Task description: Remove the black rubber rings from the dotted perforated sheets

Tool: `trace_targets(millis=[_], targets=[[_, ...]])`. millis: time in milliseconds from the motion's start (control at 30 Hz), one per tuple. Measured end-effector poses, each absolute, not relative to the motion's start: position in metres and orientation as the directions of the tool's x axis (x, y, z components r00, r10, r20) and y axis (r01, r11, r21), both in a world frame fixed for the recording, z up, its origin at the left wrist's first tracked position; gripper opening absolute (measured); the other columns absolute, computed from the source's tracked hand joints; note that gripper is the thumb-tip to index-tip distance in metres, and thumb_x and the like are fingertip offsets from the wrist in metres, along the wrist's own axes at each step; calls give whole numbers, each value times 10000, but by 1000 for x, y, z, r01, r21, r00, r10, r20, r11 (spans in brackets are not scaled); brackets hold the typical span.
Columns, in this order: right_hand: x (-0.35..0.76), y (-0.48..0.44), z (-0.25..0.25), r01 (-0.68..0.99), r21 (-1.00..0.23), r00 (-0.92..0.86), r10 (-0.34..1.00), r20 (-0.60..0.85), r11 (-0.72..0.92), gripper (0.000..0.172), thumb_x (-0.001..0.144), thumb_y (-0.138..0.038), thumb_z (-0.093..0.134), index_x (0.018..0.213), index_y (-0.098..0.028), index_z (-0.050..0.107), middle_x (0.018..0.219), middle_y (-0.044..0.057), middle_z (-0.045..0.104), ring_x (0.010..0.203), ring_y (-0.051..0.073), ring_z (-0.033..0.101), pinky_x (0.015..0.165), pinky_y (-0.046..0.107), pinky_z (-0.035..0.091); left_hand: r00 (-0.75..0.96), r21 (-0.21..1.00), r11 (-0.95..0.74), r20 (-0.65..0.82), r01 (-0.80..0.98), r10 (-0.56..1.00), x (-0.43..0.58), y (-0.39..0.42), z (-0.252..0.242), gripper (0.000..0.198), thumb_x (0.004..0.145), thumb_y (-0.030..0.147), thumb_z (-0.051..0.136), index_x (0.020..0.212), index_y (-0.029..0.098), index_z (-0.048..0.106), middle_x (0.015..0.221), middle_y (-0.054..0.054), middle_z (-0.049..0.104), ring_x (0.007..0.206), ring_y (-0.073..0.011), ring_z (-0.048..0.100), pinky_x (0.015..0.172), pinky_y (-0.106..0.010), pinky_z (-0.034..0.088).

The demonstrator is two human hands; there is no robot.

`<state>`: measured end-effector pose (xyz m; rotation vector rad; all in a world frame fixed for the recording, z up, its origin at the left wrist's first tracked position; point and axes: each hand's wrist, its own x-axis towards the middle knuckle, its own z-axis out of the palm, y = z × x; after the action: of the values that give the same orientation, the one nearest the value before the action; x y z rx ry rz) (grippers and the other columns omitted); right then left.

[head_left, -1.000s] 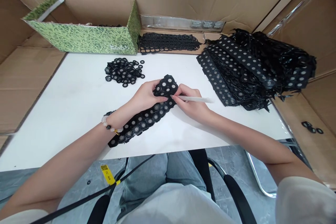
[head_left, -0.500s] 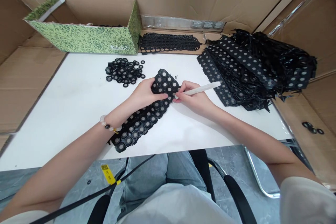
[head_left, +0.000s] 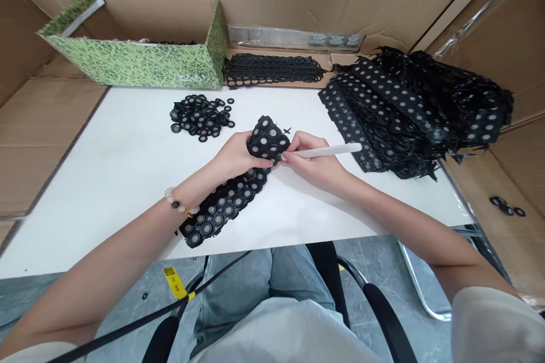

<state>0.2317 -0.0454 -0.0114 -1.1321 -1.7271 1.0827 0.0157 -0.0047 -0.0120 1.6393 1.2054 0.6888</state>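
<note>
A black sheet of moulded rubber rings (head_left: 227, 204) lies slantwise on the white table, its far end bent up. My left hand (head_left: 238, 154) grips it near that end, thumb across the top and fingers on the far side. In my right hand (head_left: 313, 159) is a white pen-like tool (head_left: 332, 151), pinched near its tip. That tip meets the sheet's right edge, close to my left thumb; its exact contact is hidden by my fingers. A small black scrap (head_left: 286, 131) sits just beyond the sheet.
Loose black rings (head_left: 200, 116) are heaped behind my left hand. A green patterned box (head_left: 140, 62) stands at the back left, beside a stack of black perforated sheets (head_left: 275, 70). Many unseparated sheets (head_left: 395, 108) pile up at the right. A few rings (head_left: 506, 206) lie on cardboard.
The sheet's far end has bent up more, and my left hand has shifted slightly nearer to me. The white tool has tilted flatter, its tip still at the sheet's edge.
</note>
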Motion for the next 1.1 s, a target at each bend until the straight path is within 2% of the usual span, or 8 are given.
trace_targets(millis=[133,300,433,567,700,800,933,1100], targets=[[230,-47,-13,397,-854,-308,926,220,335,161,882,-274,656,763,-214,567,703,-25,641,629,127,522,605,262,368,371,941,-19,-114,337,922,16,-7,-12,498,498,335,888,923,141,714,979,-38,774,960,-282,696,936,-412,542],[224,-48,-17,411,-840,-284,926,249,353,157,886,-256,632,763,-216,544,672,-40,589,598,116,477,593,265,342,391,944,-45,-91,326,916,18,-11,-15,478,538,339,869,945,143,712,1011,-45,777,979,-286,697,931,-402,541],[224,-48,-17,391,-864,-266,938,223,317,149,872,-254,635,756,-218,548,676,-35,602,615,127,502,604,272,361,407,900,-133,-54,415,912,17,-8,-12,488,559,333,856,991,153,716,1047,-39,777,1006,-289,694,949,-393,532],[229,-46,-14,332,-916,-193,967,168,225,173,859,-276,658,735,-216,554,703,-14,657,671,151,582,638,287,422,450,859,-108,-152,500,880,3,4,-1,595,515,365,894,1058,188,726,1078,-44,782,1026,-297,700,926,-379,543],[232,-41,-10,175,-980,-152,986,71,97,241,809,-348,725,705,-219,550,695,-16,646,680,156,631,657,304,526,420,812,29,-332,583,845,-10,14,4,429,485,382,889,848,209,740,925,-44,794,901,-298,718,781,-367,568],[231,-38,-9,10,-1000,-206,978,-22,-20,314,728,-384,803,675,-218,542,679,-33,622,667,146,657,674,318,602,346,805,95,-354,585,869,-9,13,3,365,481,387,881,745,197,713,829,-41,777,789,-275,700,727,-370,557],[232,-38,-7,-26,-998,-242,969,-43,-51,322,722,-381,826,689,-216,551,691,-24,658,697,155,708,665,296,617,364,880,93,-286,466,886,-4,6,4,404,526,389,865,835,179,712,908,-48,777,836,-266,700,826,-394,555],[235,-35,-5,0,-999,-209,977,-44,-45,347,716,-403,838,691,-215,548,691,-13,677,721,170,730,656,293,625,405,891,-9,-197,453,893,-1,5,2,378,638,393,794,926,171,688,1079,-76,763,1021,-298,686,988,-446,513]])
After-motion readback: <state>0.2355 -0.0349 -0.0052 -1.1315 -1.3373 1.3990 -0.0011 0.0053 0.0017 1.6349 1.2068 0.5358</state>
